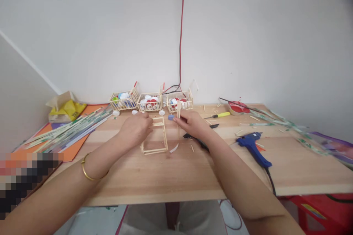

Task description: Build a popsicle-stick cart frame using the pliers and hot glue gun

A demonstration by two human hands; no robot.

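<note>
Head view: left hand [136,130] curled over the pale rectangular wooden-stick frame [154,151] at picture centre, probably steadying it; couldn't tell if pinching. Right hand [193,123] pinched upright thin pale wooden sticks [179,108] just right, likely for fine control.

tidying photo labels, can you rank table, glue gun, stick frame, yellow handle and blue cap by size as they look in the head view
Largest to smallest:
1. Table
2. Glue gun and stick frame: too alike to rank
3. Yellow handle
4. Blue cap
</note>
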